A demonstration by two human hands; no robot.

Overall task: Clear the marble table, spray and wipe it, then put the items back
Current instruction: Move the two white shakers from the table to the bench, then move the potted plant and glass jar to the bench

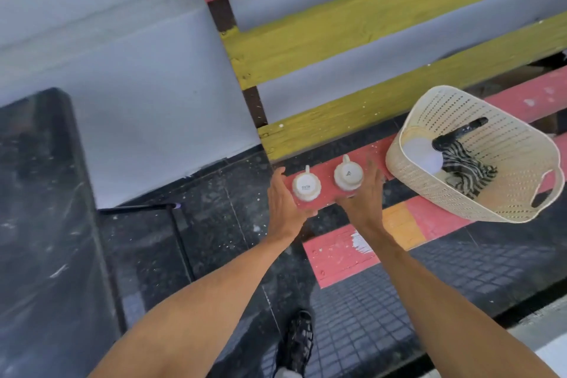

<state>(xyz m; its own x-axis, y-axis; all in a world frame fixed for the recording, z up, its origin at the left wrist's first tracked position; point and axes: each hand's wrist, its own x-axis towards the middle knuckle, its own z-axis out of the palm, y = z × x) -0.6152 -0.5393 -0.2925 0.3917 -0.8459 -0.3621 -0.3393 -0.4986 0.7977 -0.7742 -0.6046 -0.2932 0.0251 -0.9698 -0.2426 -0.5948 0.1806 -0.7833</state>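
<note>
Two white cups stand upside down on a red plank (327, 197) of a painted bench. My left hand (283, 202) sits just left of the left cup (306, 186), fingers straight and apart. My right hand (365, 193) is at the right side of the right cup (348, 176), fingers also spread; neither hand closes round a cup. A cream plastic basket (506, 138) rests on the bench to the right, holding a white spray bottle (422, 153) with a black head and a striped cloth (466, 169). The dark marble table (40, 193) fills the left edge.
The bench back of red and yellow slats (352, 31) rises behind the cups. A thin black table leg (181, 242) stands on the dark speckled floor. My shoe (297, 344) is below, beside a ribbed black mat (414, 291).
</note>
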